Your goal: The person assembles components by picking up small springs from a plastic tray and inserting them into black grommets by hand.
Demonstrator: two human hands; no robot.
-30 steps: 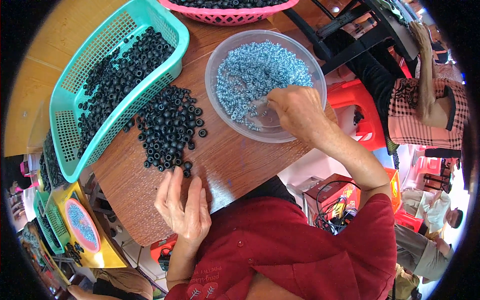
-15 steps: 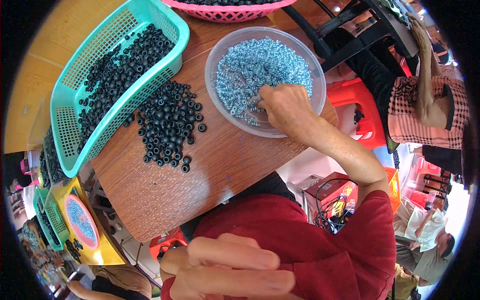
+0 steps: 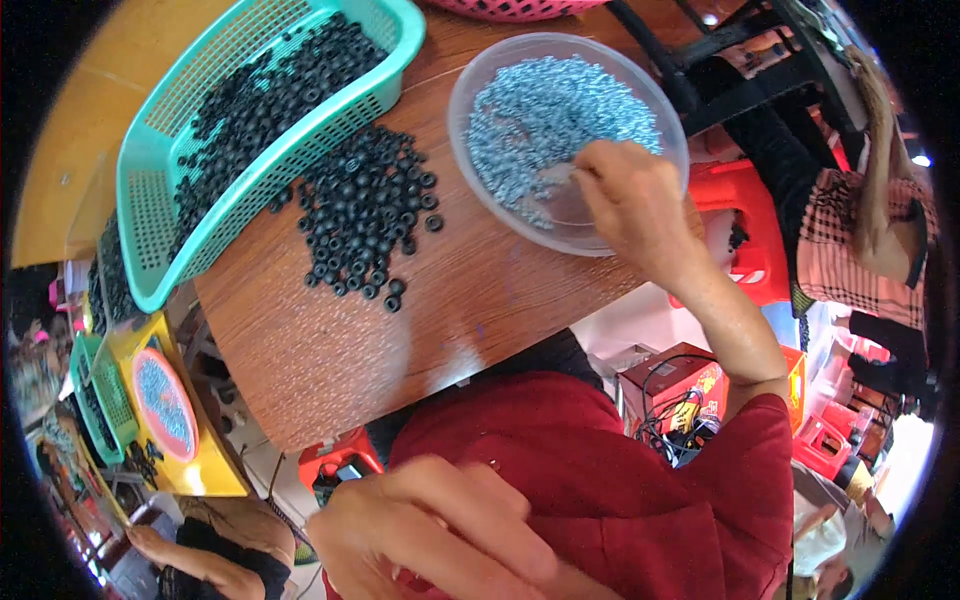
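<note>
A clear round plastic bowl (image 3: 462, 150) holds a heap of small silvery-blue coil springs (image 3: 560, 105). Over its right side is my right hand (image 3: 635, 205), fingertips pinched together at the edge of the heap; whether a spring is between them is hidden. My left hand (image 3: 430, 525) is raised close to the camera, in front of my chest, its fingers curled and slightly blurred. What it holds, if anything, cannot be made out. Left of the bowl, a loose pile of round black pieces with holes (image 3: 365, 205) lies on the wooden table (image 3: 330, 370).
A turquoise plastic basket (image 3: 285, 150) of the same black pieces leans behind the pile. Part of a pink basket (image 3: 520, 8) shows at the far edge. A yellow table (image 3: 215, 470) with a pink tray (image 3: 190, 440) stands at left. Other people sit nearby, beside red stools (image 3: 745, 235).
The view has shifted, so the table and baskets sit higher and further right. My left fingers, more stretched out before, are now more curled. My right hand stays at the bowl.
</note>
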